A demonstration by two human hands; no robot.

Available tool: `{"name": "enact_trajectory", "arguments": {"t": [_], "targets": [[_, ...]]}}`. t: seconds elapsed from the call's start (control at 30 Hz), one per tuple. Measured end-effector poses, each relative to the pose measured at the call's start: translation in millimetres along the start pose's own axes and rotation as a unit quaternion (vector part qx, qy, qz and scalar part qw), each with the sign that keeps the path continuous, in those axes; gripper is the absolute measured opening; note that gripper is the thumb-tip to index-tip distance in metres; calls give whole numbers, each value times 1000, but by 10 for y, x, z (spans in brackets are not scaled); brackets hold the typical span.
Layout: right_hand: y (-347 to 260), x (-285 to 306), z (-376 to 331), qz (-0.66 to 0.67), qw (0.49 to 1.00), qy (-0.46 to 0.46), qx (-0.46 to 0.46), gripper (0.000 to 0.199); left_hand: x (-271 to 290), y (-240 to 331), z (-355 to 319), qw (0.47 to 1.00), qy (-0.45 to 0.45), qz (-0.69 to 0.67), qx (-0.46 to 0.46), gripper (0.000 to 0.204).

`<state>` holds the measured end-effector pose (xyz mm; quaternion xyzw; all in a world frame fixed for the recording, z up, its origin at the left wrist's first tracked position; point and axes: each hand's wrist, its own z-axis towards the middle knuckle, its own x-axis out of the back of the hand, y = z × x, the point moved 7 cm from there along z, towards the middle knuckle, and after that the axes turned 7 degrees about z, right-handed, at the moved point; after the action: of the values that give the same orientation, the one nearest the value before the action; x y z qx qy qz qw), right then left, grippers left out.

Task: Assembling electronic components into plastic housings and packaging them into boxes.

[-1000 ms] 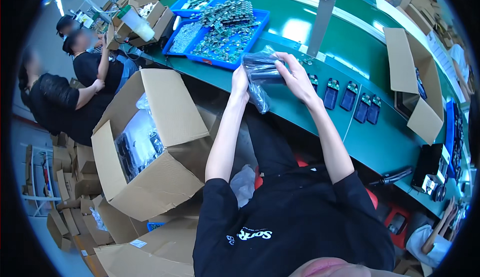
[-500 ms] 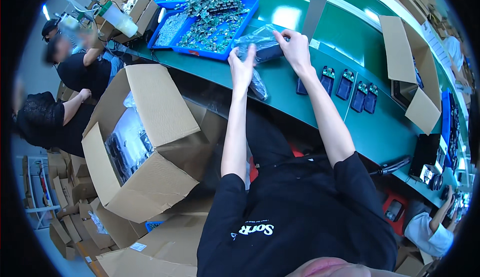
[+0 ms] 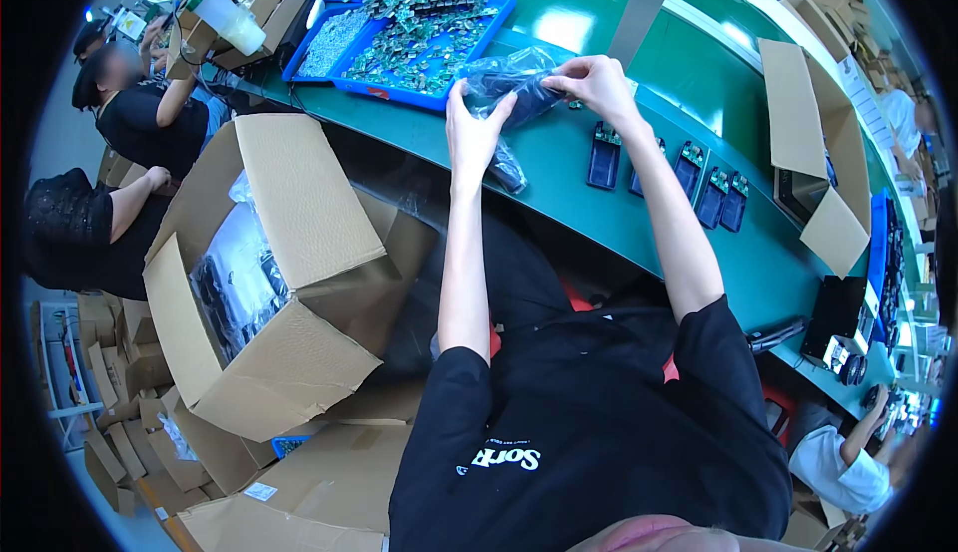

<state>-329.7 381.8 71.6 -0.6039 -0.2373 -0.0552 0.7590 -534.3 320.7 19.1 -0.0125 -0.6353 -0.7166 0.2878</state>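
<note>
Head view: your left hand (image 3: 474, 133) and right hand (image 3: 597, 83) both pinch the bag (image 3: 511, 88); it looks soft, slippery, so grip its edges.

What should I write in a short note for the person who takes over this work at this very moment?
Left hand and right hand: both grip one clear plastic bag with dark parts inside, held above the green table.
Five small dark units lie in a row on the table, to the right of the bag.
Blue tray full of small circuit boards sits behind the bag.
Open cardboard box at the left holds more bagged parts.
Done: five units laid out. Left: the bag in hand, and the box.
</note>
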Motion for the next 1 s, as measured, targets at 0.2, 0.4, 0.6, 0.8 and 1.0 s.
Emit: {"name": "enact_trajectory", "arguments": {"t": [0.2,0.4,0.6,0.8,1.0], "targets": [[-139,-114,-18,-105,986,71,107,27,42,215,-105,987,-30,153,-30,106],[-9,-90,193,26,991,89,101,22,-1,222,-80,973,-91,210,-6,118],[-67,-188,291,265,962,49,43,26,30,316,-135,975,-54,217,-14,118],[7,-189,364,423,902,76,-23,23,-38,313,-88,969,-37,242,-33,101],[156,-27,504,571,808,142,-13,23,-100,219,21,954,-76,288,-24,73]]}}
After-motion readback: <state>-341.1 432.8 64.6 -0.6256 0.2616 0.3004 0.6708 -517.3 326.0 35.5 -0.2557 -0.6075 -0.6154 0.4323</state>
